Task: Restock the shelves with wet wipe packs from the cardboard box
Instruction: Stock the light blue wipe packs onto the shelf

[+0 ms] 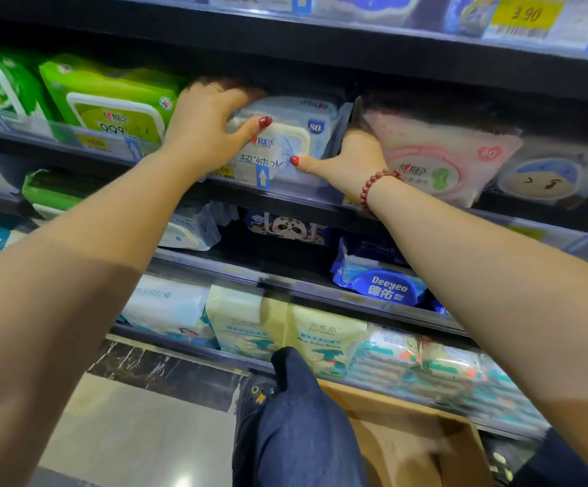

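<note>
**Left hand** (208,128): grips the top left corner of the pale blue and white soft plastic wet wipe pack (285,142) with the white flip lid. The fingers curl over the pack's top edge and the thumb (250,125) lies across its front face. A ring sits on one finger.

**Right hand** (352,159): holds the right edge of the same wet wipe pack. The thumb presses flat on the lower front face. The fingers pass behind the edge, into the gap beside the pack, and their tips are hidden. A bracelet of dark red round beads (373,186) circles the wrist.

**Position of the wet wipe pack:** between the two hands, upright and leaning slightly back, on the black metal shelf with the clear plastic front rail (285,202).

**Adjacent items:**
- Just left of the left hand: a bright green soft pack with a white-rimmed lid (110,103).
- Just right of the right hand, touching its back: a pink soft pack with a round lid (436,159).

**Below the hands:** the open brown cardboard box (408,434) stands on the floor, well below the right forearm. A knee in dark blue denim (296,416) is just left of it.
</note>
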Demonstrator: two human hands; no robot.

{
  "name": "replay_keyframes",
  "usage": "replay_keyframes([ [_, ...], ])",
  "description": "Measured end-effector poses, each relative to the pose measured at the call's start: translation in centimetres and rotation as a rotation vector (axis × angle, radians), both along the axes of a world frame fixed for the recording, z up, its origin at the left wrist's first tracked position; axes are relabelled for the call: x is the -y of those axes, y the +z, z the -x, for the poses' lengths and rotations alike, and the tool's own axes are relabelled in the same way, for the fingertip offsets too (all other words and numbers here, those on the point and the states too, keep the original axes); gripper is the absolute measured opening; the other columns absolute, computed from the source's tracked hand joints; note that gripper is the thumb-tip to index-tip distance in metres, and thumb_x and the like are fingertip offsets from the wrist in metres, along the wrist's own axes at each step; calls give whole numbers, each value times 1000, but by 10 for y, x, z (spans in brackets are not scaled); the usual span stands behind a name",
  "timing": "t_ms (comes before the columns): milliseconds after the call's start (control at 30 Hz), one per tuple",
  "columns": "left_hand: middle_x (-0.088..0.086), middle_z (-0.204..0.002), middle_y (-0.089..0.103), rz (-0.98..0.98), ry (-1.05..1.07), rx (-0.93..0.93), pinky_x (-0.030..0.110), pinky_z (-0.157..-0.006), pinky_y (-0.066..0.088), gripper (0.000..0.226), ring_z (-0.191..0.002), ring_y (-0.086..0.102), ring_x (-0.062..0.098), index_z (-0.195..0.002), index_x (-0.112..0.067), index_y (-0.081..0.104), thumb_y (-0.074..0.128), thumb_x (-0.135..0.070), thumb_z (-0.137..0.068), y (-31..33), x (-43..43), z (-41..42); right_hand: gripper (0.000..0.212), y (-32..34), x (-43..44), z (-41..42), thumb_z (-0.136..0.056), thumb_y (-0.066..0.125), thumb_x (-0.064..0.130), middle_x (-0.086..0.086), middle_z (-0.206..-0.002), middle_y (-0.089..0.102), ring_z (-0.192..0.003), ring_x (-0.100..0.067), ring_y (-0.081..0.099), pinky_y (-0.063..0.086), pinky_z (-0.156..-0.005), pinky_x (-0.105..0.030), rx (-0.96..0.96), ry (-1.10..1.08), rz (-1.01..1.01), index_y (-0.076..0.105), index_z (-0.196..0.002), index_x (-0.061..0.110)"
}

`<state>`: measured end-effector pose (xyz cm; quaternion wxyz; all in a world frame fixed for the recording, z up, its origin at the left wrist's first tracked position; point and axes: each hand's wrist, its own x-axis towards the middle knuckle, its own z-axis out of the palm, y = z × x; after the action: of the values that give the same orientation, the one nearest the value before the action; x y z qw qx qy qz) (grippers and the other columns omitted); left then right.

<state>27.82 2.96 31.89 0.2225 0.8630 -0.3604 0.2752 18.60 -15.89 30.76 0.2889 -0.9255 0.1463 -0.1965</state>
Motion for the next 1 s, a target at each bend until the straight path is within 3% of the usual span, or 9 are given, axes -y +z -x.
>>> replay_keyframes([
  [100,17,-106,61,26,-44,-31,37,-89,39,46,-105,51,36,-121,-14,62,57,-47,-89,2,3,15,43,9,3,17,-74,74,47,-1,-89,59,-80,-14,55,45,-59,-23,11,8,32,57,-93,12],
  [233,10,-112,61,156,-200,-61,20,-90,35,38,-109,53,25,-115,-13,65,63,-38,-87,-4,27,56,31,15,16,66,-77,72,32,-1,-95,66,-86,-13,62,53,-81,-30,202,56,126,67,-101,14],
  [300,8,-109,63,219,-263,-80,23,-89,43,35,-103,58,22,-112,-12,66,65,-35,-86,-9,47,78,27,13,29,95,-76,68,29,-2,-98,64,-87,-14,60,51,-81,-30,315,4,217,66,-100,15],
  [400,8,-111,63,276,-290,-209,34,-86,53,41,-99,61,19,-118,-13,62,70,-34,-83,-13,80,97,41,8,55,129,-72,68,30,-13,-112,53,-105,-25,51,37,-81,-21,373,-213,321,60,-108,13],
  [500,8,-114,61,241,-214,-341,36,-79,55,55,-92,61,20,-126,-18,51,74,-39,-80,-15,104,102,79,12,81,146,-69,80,40,-20,-132,37,-122,-34,42,34,-98,-30,140,-410,178,41,-129,5],
  [567,7,-103,60,193,-178,-368,30,-64,47,57,-81,55,20,-120,-16,48,76,-43,-77,-16,114,100,90,17,91,150,-69,81,43,-21,-139,36,-127,-35,40,34,-101,-34,-47,-381,68,32,-134,2],
  [633,6,-100,59,172,-147,-404,28,-64,42,54,-83,53,19,-110,-15,46,77,-43,-76,-16,121,97,86,23,99,147,-71,80,42,-14,-137,44,-126,-29,44,37,-97,-33,-90,-314,-56,35,-132,3],
  [733,8,-111,61,203,-114,-432,33,-78,51,55,-95,58,21,-115,-13,49,77,-41,-76,-15,126,94,69,26,107,136,-73,78,42,-6,-122,54,-115,-22,51,42,-91,-32,-102,-292,-160,46,-124,7],
  [1000,5,-108,66,404,-79,-383,38,-84,56,46,-97,64,19,-112,-11,55,75,-35,-79,-28,134,90,50,15,118,109,-78,73,43,-4,-115,64,-109,-22,58,45,-101,-38,-177,-217,-232,61,-116,13],
])
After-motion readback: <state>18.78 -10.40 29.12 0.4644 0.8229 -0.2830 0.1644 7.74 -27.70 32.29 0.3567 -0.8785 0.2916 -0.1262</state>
